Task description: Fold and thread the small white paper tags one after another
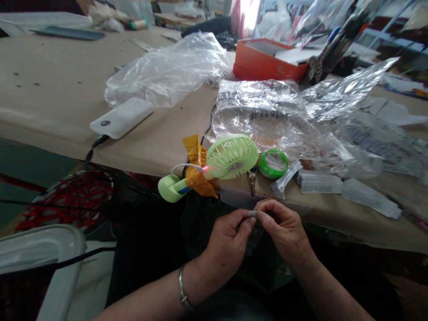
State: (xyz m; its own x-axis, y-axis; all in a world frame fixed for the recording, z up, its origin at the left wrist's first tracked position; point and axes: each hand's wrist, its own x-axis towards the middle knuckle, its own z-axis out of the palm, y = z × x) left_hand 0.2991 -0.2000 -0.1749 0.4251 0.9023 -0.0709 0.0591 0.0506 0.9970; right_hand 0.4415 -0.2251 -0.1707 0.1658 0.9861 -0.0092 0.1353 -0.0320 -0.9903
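My left hand point(229, 243) and my right hand point(284, 227) meet in front of me, just below the table's front edge. Both are closed in a pinch, fingertips touching around a small pale object point(253, 214) that is too small to name. Dark fabric point(200, 223) lies in my lap under the hands. A silver bangle point(182, 285) sits on my left wrist. Directly above the hands, a small green handheld fan point(230, 157) is fixed at the table edge with yellow tape point(197, 167), its red light glowing.
A green tape roll point(273, 163) and white packets point(317, 182) lie right of the fan. Crumpled clear plastic bags point(267, 111) cover the table middle. A white power bank point(122, 117) with black cable lies left. An orange box point(267, 60) stands behind. A red mesh basket point(67, 196) sits lower left.
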